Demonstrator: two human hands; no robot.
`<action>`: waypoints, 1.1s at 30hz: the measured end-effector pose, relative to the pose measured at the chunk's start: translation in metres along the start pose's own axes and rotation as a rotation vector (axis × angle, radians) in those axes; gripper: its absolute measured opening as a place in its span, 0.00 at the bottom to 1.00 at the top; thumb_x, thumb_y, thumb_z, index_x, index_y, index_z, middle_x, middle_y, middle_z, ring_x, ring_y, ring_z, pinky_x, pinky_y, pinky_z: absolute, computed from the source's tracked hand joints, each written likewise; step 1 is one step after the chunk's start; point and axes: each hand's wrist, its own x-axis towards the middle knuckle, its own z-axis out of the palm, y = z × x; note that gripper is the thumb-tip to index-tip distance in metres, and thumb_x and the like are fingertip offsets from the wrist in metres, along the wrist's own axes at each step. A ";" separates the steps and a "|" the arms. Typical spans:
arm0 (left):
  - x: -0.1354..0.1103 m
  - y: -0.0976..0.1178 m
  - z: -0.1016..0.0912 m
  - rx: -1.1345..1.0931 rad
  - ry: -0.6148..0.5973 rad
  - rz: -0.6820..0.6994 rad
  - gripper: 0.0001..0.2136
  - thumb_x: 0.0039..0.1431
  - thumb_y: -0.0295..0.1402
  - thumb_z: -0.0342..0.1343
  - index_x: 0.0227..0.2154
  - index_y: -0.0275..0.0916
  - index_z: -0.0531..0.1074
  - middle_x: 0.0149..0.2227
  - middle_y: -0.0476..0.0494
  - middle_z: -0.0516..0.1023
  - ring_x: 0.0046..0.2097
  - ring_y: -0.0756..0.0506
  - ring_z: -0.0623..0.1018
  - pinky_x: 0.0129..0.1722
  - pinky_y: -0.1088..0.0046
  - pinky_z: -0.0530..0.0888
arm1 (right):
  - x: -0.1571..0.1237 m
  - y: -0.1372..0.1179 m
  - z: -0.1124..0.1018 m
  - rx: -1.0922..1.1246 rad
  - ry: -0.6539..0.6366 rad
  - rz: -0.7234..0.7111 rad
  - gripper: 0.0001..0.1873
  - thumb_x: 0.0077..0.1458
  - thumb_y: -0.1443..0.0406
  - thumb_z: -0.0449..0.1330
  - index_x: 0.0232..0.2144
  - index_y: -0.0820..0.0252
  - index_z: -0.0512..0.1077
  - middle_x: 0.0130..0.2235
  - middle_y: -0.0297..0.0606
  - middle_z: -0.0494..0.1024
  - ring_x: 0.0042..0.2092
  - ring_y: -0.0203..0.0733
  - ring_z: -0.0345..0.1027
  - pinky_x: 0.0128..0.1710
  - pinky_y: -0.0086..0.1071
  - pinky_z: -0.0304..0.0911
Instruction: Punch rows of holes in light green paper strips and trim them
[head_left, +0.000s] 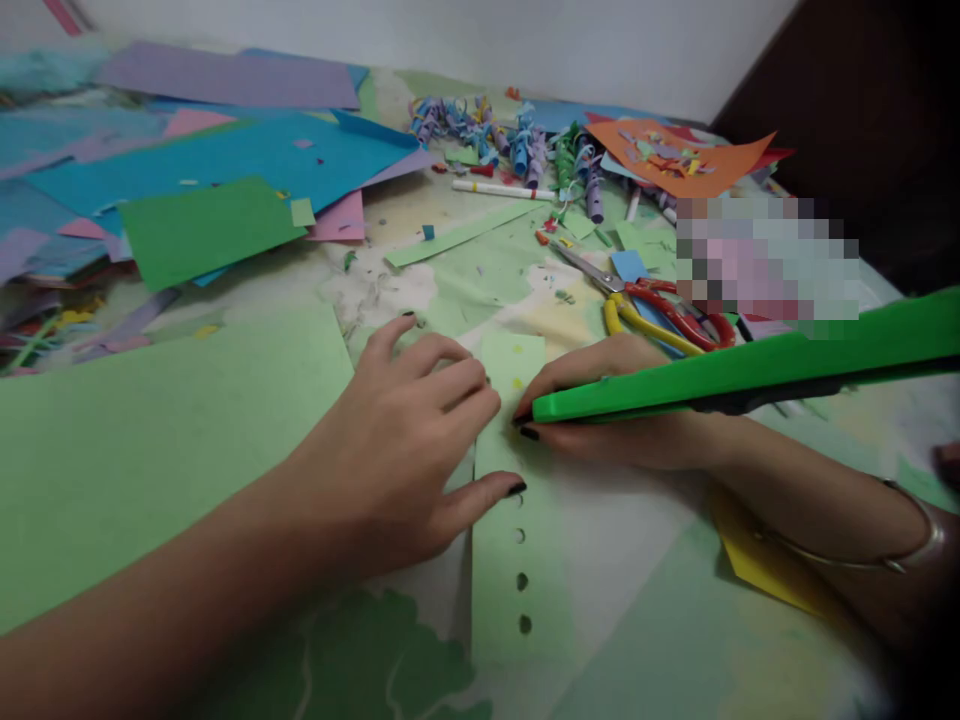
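Observation:
A pale green paper strip (517, 560) lies on the table with a row of punched holes along its lower part. My left hand (405, 440) rests on the strip, fingers bent and pressing it down, thumb tip beside the holes. My right hand (630, 410) grips a long bright green punch tool (750, 370), whose tip sits over the strip next to my left fingers. A thin bangle (900, 555) is on my right wrist.
A large pale green sheet (150, 450) lies at left. Blue, purple, pink and green sheets (210, 170) pile up at the back left. Red and yellow scissors (660, 310), a white marker (502, 189), curled paper bits (510, 140) and an orange sheet (675, 150) lie behind. A yellow scrap (757, 570) sits under my right forearm.

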 end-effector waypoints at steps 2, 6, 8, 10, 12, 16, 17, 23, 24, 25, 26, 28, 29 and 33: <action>0.000 0.002 0.001 0.028 0.050 0.008 0.18 0.59 0.47 0.50 0.38 0.37 0.76 0.40 0.37 0.79 0.48 0.34 0.74 0.58 0.43 0.57 | 0.000 0.000 0.000 0.023 -0.009 0.019 0.07 0.52 0.70 0.59 0.32 0.66 0.77 0.31 0.36 0.80 0.32 0.32 0.71 0.33 0.20 0.64; 0.000 -0.002 0.008 0.000 -0.061 0.022 0.29 0.60 0.48 0.48 0.58 0.32 0.62 0.61 0.32 0.65 0.61 0.32 0.64 0.61 0.44 0.53 | 0.000 0.001 0.001 0.033 0.017 0.004 0.06 0.52 0.70 0.58 0.32 0.64 0.76 0.31 0.34 0.79 0.33 0.31 0.70 0.34 0.20 0.63; 0.001 -0.005 0.012 -0.017 -0.158 0.031 0.35 0.61 0.50 0.44 0.65 0.33 0.50 0.67 0.37 0.52 0.67 0.33 0.53 0.62 0.43 0.47 | 0.000 0.001 0.003 0.005 0.051 -0.029 0.07 0.51 0.71 0.57 0.32 0.62 0.75 0.31 0.33 0.78 0.32 0.31 0.69 0.35 0.21 0.63; 0.001 -0.007 0.014 -0.026 -0.212 0.023 0.36 0.61 0.53 0.42 0.66 0.36 0.45 0.68 0.41 0.47 0.68 0.35 0.48 0.63 0.44 0.43 | 0.000 0.000 0.005 -0.026 0.077 -0.027 0.07 0.49 0.71 0.58 0.31 0.61 0.75 0.30 0.31 0.79 0.30 0.31 0.69 0.35 0.22 0.63; 0.001 -0.008 0.015 -0.030 -0.219 -0.003 0.37 0.61 0.54 0.42 0.66 0.39 0.44 0.68 0.43 0.46 0.69 0.37 0.47 0.64 0.47 0.40 | 0.000 -0.001 0.006 -0.058 0.085 0.012 0.06 0.47 0.72 0.58 0.28 0.61 0.75 0.28 0.31 0.79 0.28 0.31 0.68 0.33 0.22 0.63; -0.001 -0.007 0.014 -0.029 -0.206 -0.025 0.37 0.60 0.56 0.41 0.66 0.41 0.44 0.68 0.46 0.46 0.69 0.38 0.48 0.64 0.51 0.39 | -0.001 -0.002 0.007 -0.097 0.089 0.044 0.05 0.46 0.71 0.57 0.25 0.60 0.74 0.26 0.31 0.78 0.26 0.31 0.67 0.27 0.23 0.60; -0.001 -0.007 0.015 -0.028 -0.204 -0.026 0.37 0.60 0.56 0.41 0.66 0.41 0.44 0.68 0.46 0.46 0.69 0.39 0.48 0.64 0.52 0.39 | -0.002 -0.003 0.007 -0.100 0.093 0.050 0.05 0.46 0.71 0.57 0.25 0.60 0.74 0.25 0.31 0.78 0.26 0.31 0.67 0.27 0.23 0.60; -0.001 -0.004 0.015 -0.001 -0.177 -0.024 0.37 0.60 0.56 0.42 0.66 0.39 0.47 0.68 0.44 0.49 0.68 0.36 0.51 0.63 0.47 0.44 | -0.002 -0.002 0.007 -0.119 0.109 0.075 0.06 0.46 0.70 0.58 0.25 0.62 0.75 0.25 0.32 0.78 0.27 0.32 0.69 0.27 0.23 0.60; 0.000 -0.002 0.014 0.012 -0.162 -0.023 0.37 0.60 0.55 0.42 0.66 0.37 0.48 0.67 0.42 0.50 0.67 0.35 0.53 0.63 0.46 0.46 | -0.001 -0.001 0.006 -0.114 0.097 0.055 0.06 0.46 0.71 0.58 0.26 0.62 0.76 0.26 0.32 0.79 0.28 0.31 0.69 0.28 0.23 0.61; 0.000 0.001 0.013 0.032 -0.139 -0.025 0.37 0.60 0.55 0.42 0.65 0.35 0.51 0.67 0.40 0.53 0.66 0.33 0.55 0.62 0.44 0.47 | -0.001 -0.001 0.005 -0.104 0.084 0.034 0.06 0.47 0.71 0.58 0.27 0.62 0.76 0.28 0.32 0.79 0.29 0.31 0.70 0.29 0.22 0.61; 0.000 0.005 0.012 0.061 -0.109 -0.026 0.37 0.60 0.55 0.42 0.64 0.32 0.54 0.65 0.36 0.57 0.65 0.31 0.58 0.62 0.42 0.48 | -0.001 -0.002 0.003 -0.085 0.071 0.021 0.06 0.48 0.71 0.58 0.28 0.63 0.76 0.29 0.32 0.79 0.30 0.31 0.70 0.31 0.21 0.62; 0.000 0.012 0.009 0.143 -0.042 -0.020 0.37 0.60 0.56 0.40 0.58 0.25 0.64 0.58 0.26 0.68 0.58 0.27 0.67 0.60 0.39 0.50 | -0.001 -0.003 0.000 -0.027 0.038 0.029 0.06 0.49 0.70 0.59 0.30 0.63 0.76 0.30 0.33 0.80 0.31 0.30 0.71 0.32 0.20 0.63; 0.000 0.015 0.008 0.185 -0.013 -0.009 0.38 0.60 0.56 0.38 0.53 0.22 0.69 0.53 0.23 0.73 0.54 0.26 0.71 0.59 0.38 0.52 | -0.001 -0.004 -0.001 0.006 0.018 0.044 0.05 0.49 0.70 0.60 0.30 0.64 0.76 0.31 0.33 0.80 0.32 0.30 0.71 0.32 0.19 0.63; 0.000 0.013 0.008 0.242 0.076 0.004 0.35 0.60 0.55 0.40 0.42 0.24 0.76 0.41 0.24 0.79 0.47 0.26 0.75 0.57 0.39 0.58 | -0.002 -0.008 -0.001 0.152 -0.013 0.148 0.05 0.51 0.71 0.59 0.31 0.64 0.75 0.27 0.32 0.77 0.28 0.30 0.67 0.27 0.19 0.62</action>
